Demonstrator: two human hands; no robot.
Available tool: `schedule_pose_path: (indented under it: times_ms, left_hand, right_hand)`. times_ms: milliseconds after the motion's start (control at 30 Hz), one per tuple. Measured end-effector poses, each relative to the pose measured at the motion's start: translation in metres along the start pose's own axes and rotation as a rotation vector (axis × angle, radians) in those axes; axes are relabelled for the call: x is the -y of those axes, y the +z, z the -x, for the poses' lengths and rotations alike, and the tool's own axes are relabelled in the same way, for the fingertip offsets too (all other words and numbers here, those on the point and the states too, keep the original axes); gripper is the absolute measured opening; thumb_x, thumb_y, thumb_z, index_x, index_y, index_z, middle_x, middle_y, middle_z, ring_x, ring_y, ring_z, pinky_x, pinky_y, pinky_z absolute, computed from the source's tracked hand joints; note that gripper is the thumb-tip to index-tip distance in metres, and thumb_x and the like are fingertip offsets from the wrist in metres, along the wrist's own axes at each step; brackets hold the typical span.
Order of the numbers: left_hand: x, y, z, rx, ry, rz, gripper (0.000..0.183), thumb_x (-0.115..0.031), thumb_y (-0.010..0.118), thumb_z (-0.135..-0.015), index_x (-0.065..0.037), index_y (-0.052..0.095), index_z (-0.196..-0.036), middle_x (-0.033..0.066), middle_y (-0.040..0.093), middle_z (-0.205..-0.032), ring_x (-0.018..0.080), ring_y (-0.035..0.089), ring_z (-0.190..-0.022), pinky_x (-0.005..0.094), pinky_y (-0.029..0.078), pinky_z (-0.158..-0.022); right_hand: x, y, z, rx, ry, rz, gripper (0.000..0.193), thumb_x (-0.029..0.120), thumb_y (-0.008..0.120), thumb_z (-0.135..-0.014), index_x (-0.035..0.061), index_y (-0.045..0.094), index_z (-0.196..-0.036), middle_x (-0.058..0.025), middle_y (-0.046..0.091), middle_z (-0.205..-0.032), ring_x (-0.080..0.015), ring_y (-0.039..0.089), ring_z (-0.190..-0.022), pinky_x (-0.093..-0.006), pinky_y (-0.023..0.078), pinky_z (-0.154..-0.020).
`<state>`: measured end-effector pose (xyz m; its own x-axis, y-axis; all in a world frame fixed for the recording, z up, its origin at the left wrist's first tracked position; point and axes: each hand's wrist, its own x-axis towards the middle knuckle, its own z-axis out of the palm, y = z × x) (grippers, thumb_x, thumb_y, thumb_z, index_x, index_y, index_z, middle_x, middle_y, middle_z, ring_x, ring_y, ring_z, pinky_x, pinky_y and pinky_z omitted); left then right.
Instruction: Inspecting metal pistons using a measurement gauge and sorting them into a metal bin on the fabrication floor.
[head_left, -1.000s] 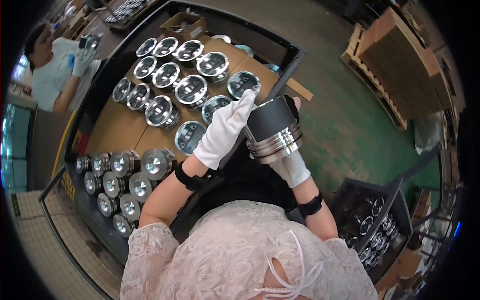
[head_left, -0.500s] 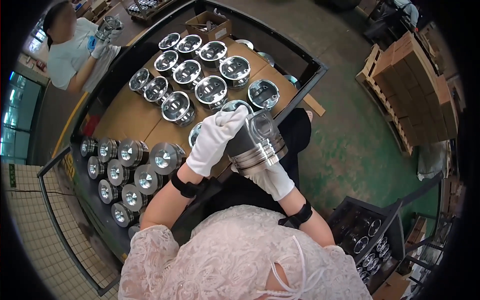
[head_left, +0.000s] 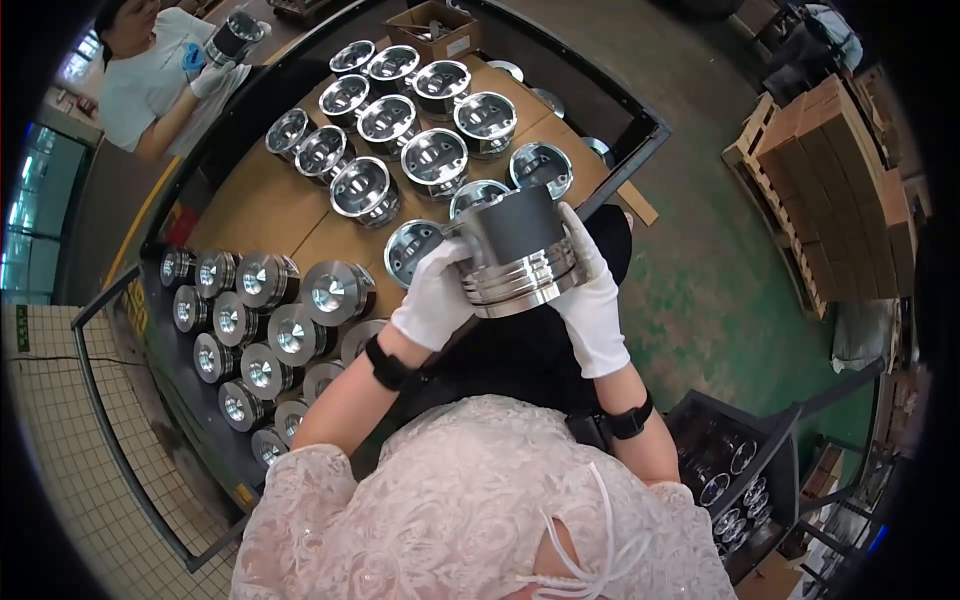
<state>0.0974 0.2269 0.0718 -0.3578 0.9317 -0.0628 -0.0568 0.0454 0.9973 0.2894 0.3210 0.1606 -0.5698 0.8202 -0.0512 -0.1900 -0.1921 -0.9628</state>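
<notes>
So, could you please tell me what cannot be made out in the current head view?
Head view:
Held piston: end face below the rings, turned away from the camera.
Piston just behind it: lower part, covered by the held piston.
Co-worker: top of the head, cut off by the upper edge.
Pistons at lower right: fine details, too small.

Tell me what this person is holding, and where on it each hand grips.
A dark-sided metal piston: the left hand holds its left side, the right hand its right side.
</notes>
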Motion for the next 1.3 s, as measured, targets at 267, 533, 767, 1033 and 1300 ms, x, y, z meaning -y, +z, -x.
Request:
schedule_pose_path:
  times_ms: [267,533,767,1033,1300]
  left_hand:
    - [-0.049,0.037,-0.016,0.626,-0.343,1.63,0.061,-0.048,0.039,-0.108,-0.001,0.047,-0.147,0.0191,0.057,-0.145,0.0353,0.058,-0.132,0.0513,0.046,-0.114]
    - [-0.057,0.034,-0.002,0.144,-0.315,0.884,0.052,-0.022,0.066,-0.098,-0.001,0.049,-0.143,0.0146,0.063,-0.133,0.0293,0.064,-0.122,0.0457,0.053,-0.105]
    - [-0.1,0.09,0.025,0.064,0.549,-0.321,0.125,-0.006,0.095,-0.065,-0.002,0.014,-0.16,0.0185,0.04,-0.155,0.0305,0.047,-0.142,0.0422,0.042,-0.116]
    - [-0.112,0.062,0.037,-0.021,0.689,-0.456,0.113,-0.019,0.096,-0.066,0.001,0.03,-0.156,0.021,0.05,-0.143,0.0376,0.056,-0.131,0.048,0.042,-0.113]
    - [-0.133,0.013,0.058,-0.113,0.557,-0.85,0.046,-0.016,0.084,-0.078,-0.004,0.064,-0.118,0.0109,0.062,-0.101,0.0317,0.064,-0.082,0.0452,0.054,-0.077]
  right_hand:
    - [0.015,0.009,0.021,-0.046,-0.444,0.686,0.099,-0.008,0.079,-0.07,0.0114,0.039,-0.159,-0.0078,0.067,-0.13,-0.0227,0.065,-0.114,-0.0344,0.055,-0.093]
    - [-0.004,-0.004,0.017,0.141,0.265,-0.596,0.088,0.055,0.061,-0.099,0.0094,0.022,-0.163,-0.0105,0.038,-0.16,-0.0266,0.037,-0.148,-0.0425,0.036,-0.118]
    - [-0.006,-0.032,0.014,0.055,0.123,-0.997,0.046,0.04,0.045,-0.11,0.0071,0.053,-0.142,-0.0107,0.048,-0.156,-0.0235,0.056,-0.131,-0.0386,0.046,-0.111]
    - [0.0,-0.035,0.004,0.278,0.212,-1.056,0.065,0.051,0.052,-0.103,0.008,0.044,-0.151,-0.0197,0.048,-0.154,-0.0324,0.051,-0.138,-0.0481,0.041,-0.116]
    - [0.004,0.044,-0.021,0.162,0.415,-0.941,0.058,0.044,0.037,-0.111,0.0031,0.046,-0.152,-0.0149,0.058,-0.145,-0.0284,0.056,-0.133,-0.0446,0.038,-0.119]
